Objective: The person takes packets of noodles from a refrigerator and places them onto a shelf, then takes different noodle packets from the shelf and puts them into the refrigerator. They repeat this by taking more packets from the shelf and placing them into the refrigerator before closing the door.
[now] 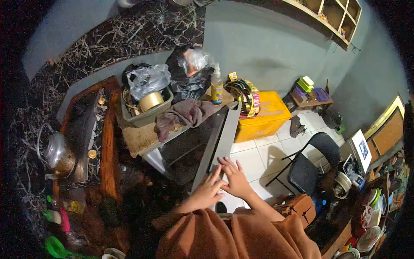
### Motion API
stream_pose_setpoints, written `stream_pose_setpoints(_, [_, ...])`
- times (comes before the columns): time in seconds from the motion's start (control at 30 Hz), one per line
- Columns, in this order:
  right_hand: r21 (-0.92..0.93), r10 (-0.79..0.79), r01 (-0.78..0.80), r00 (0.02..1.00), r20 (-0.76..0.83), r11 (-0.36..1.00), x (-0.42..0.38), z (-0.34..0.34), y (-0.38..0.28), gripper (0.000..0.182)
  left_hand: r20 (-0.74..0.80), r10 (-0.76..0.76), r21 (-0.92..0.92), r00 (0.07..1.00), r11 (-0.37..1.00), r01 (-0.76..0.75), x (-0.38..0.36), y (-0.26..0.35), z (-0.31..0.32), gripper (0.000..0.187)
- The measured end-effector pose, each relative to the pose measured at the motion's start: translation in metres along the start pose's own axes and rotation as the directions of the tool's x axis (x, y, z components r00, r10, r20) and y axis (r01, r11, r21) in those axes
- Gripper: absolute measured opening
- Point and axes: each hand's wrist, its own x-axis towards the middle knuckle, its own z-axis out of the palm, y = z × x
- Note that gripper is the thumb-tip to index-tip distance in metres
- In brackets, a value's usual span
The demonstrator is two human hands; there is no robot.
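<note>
My left hand (209,190) and my right hand (236,180) are held together in front of my body, fingers stretched out and touching or overlapping at the tips. I see nothing held in either one. Just beyond them runs the grey edge of a dark cabinet or oven (226,134). On top of it lie a crumpled purplish cloth (185,115) and a piece of brown cardboard (137,140). A spray bottle (216,88) with a yellow label stands upright beside the cloth. Behind sits a grey basin (142,118) with a gold-coloured pot (151,101) and a plastic bag (148,80).
A yellow box (264,118) stands on the white tiled floor (248,160). A black folding chair (308,168) is to the right, with a brown bag (299,209) near it. At left, a metal kettle (60,151) sits by a dark wooden-edged counter (110,159).
</note>
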Motion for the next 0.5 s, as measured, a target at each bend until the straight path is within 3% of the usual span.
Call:
stream_pose_setpoints(0.07, [-0.021, -0.112, 0.111, 0.994, -0.017, 0.994, 0.016, 0.019, -0.005, 0.066, 0.044, -0.159, 0.224, 0.986, 0.964, 0.146, -0.012, -0.004, -0.014, 0.033])
stream_pose_setpoints(0.13, [0.004, -0.139, 0.139, 0.990, -0.004, 0.990, 0.035, 0.028, -0.012, 0.066, -0.026, -0.173, 0.271, 0.985, 0.947, 0.173, -0.018, -0.014, -0.020, 0.033])
stream_pose_setpoints(0.2, [-0.074, -0.187, 0.190, 0.981, 0.046, 0.979, 0.057, 0.041, -0.014, 0.071, -0.140, -0.265, 0.439, 0.954, 0.847, 0.300, -0.018, -0.021, -0.026, 0.033])
stream_pose_setpoints(0.27, [-0.103, -0.195, 0.201, 0.979, 0.060, 0.974, 0.076, 0.054, -0.019, 0.073, -0.276, -0.288, 0.464, 0.917, 0.796, 0.390, -0.018, -0.037, -0.029, 0.039])
stream_pose_setpoints(0.37, [-0.215, -0.186, 0.182, 0.983, 0.000, 0.960, 0.101, 0.073, -0.025, 0.087, -0.341, -0.290, 0.490, 0.894, 0.757, 0.432, -0.019, -0.061, -0.044, 0.042])
stream_pose_setpoints(0.5, [-0.203, -0.193, 0.185, 0.981, -0.017, 0.961, 0.125, 0.086, -0.028, 0.092, -0.386, -0.278, 0.438, 0.880, 0.784, 0.440, -0.018, -0.086, -0.060, 0.043])
